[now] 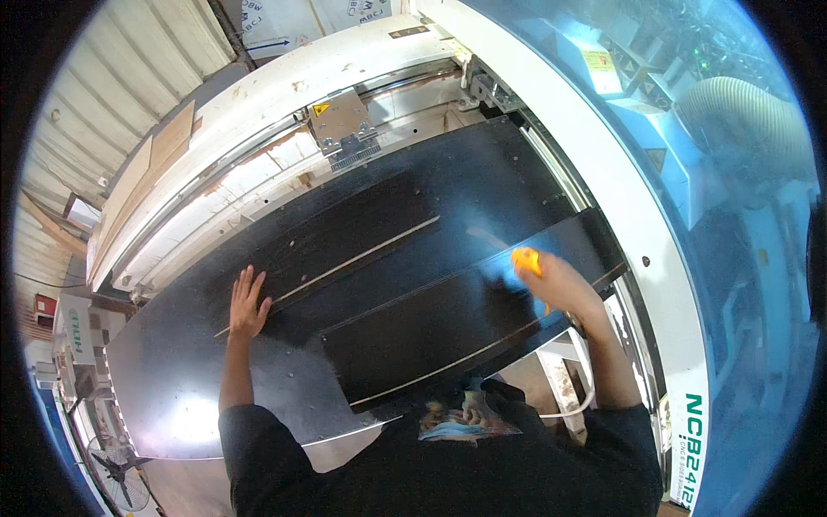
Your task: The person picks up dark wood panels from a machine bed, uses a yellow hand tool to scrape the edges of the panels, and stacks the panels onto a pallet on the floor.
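My right hand (556, 284) is closed around an orange air blow gun (525, 260), its thin nozzle pointing left over the far part of the work surface. A pale hose (591, 392) hangs below that forearm. Beneath the gun lies a long dark panel (431, 332) with a light edge along its near side. Farther off is a second dark panel (345, 233), also light-edged. My left hand (248, 306) rests flat with fingers spread, beside the left end of that farther panel's edge. All this is on a dark machine table (164, 345).
Along the far side runs a white machine beam (284, 103) with a metal clamp block (340, 125) on its rail. A white frame with a blue transparent cover (724, 258) bounds the right. A ribbed hose (745, 121) shows behind it. A fan (121, 474) stands at lower left.
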Demonstrator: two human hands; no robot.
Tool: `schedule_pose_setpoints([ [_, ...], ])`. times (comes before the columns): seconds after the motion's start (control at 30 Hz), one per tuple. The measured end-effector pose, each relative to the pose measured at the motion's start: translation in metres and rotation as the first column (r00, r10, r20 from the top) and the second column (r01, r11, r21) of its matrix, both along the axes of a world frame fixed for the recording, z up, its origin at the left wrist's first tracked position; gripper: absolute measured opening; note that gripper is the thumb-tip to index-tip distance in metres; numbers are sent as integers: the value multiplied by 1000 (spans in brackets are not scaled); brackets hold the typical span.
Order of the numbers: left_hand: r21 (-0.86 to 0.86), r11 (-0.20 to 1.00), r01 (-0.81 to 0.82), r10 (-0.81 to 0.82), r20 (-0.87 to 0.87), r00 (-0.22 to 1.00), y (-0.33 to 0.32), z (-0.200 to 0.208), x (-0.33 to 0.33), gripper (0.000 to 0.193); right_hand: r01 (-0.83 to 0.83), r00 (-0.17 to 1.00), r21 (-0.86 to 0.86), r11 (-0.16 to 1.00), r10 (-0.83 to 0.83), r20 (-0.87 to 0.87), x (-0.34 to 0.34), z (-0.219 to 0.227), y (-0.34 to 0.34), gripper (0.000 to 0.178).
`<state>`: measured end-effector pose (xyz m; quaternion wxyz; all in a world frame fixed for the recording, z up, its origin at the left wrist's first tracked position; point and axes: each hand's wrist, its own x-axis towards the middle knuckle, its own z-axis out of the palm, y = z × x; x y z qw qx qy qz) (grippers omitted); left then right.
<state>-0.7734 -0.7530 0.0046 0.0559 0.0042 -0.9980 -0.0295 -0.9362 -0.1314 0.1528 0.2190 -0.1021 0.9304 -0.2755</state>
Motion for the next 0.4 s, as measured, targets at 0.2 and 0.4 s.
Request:
schedule_pose_setpoints([
  [0.2,203,973,-107,160,-262,952,-7,22,-13,49,-434,659,-271,859,508,555,50,5,-20,55],
  [0.4,219,945,-243,261,-56,964,96,-20,-102,72,-610,499,-479,631,776,386,76,-10,-55,55],
])
